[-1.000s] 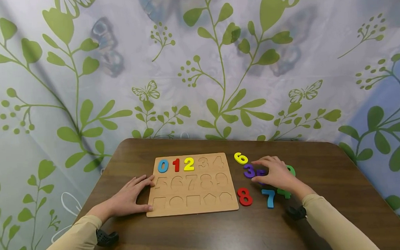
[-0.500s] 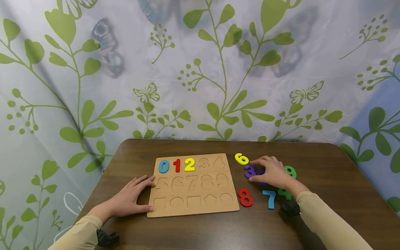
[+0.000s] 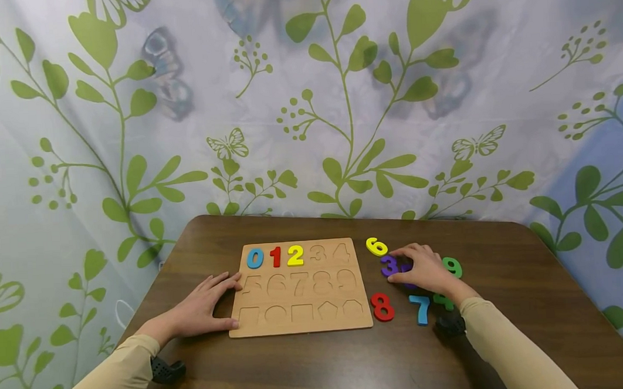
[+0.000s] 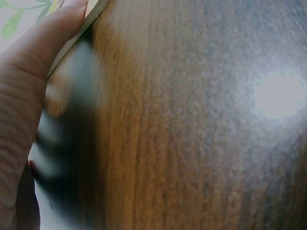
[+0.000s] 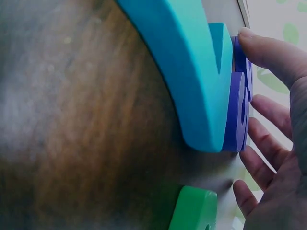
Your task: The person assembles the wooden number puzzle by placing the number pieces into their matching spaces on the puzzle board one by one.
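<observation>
Over the last second my right hand (image 3: 429, 270) has slid a little toward the board side, and for the last half second it has barely shifted; the thumb and index finger have gone from beside the purple numeral 3 (image 3: 391, 266), painted wood by its look, to either end of it. The numeral lies on the brown wood-grain table (image 3: 310, 365) between those two tips, and I judge that this is the piece being taken up. My right fingers are spread and bent; I cannot tell whether thumb and index already squeeze the 3. Under my palm sits a second purple piece (image 5: 234, 115), just beside the 3 and mostly hidden, so the wrong one could get nudged. Beyond my index tip lies a yellow numeral 6 (image 3: 372, 247); nearer me than my thumb are a red numeral 8 (image 3: 382, 306) and a blue numeral 7 (image 3: 424, 308); past my knuckles, a green numeral 9 (image 3: 457, 269). My left hand (image 3: 198, 309) has stayed put, fingers spread, tips on the near edge of the flat pale wooden board (image 3: 306, 297), which should keep it steady. Away from those left fingertips, along the far row, the blue numeral 0 (image 3: 250, 259), red numeral 1 (image 3: 276, 257) and yellow numeral 2 (image 3: 296, 263) sit in place, while the 3-shaped recess (image 3: 317, 253) after them is unfilled, so the 3 seems the natural next piece.
</observation>
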Action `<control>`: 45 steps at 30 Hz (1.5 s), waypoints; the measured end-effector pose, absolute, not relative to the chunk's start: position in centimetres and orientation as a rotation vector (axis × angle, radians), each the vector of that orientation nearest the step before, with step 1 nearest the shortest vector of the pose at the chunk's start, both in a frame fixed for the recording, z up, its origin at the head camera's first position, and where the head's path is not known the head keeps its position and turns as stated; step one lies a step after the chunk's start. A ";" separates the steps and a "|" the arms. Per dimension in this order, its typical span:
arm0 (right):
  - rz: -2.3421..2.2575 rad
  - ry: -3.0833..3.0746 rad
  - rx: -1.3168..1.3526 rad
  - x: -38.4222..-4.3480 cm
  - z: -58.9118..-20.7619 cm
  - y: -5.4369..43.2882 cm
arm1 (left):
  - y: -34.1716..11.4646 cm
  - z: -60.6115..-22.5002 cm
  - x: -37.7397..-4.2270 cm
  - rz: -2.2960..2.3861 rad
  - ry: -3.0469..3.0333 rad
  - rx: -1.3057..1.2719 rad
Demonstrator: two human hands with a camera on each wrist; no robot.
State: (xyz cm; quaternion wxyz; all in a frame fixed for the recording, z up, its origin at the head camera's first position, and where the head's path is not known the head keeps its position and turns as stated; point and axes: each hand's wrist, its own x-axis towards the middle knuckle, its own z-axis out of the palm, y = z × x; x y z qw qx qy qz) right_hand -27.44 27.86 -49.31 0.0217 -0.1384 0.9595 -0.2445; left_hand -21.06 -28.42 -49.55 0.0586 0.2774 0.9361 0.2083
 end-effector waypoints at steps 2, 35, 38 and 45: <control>-0.759 2.975 -0.419 -27.5 -49.4 27.9 | -28.4 -49.5 -21.1 0.630 2.835 0.838; -0.804 2.967 -0.414 -27.5 -49.9 28.6 | -28.2 -49.7 -20.5 0.635 2.842 0.821; -0.805 2.967 -0.416 -27.5 -49.9 28.5 | -28.2 -49.7 -20.5 0.630 2.842 0.815; -0.810 2.967 -0.418 -27.4 -49.9 28.5 | -28.2 -49.7 -20.5 0.635 2.841 0.818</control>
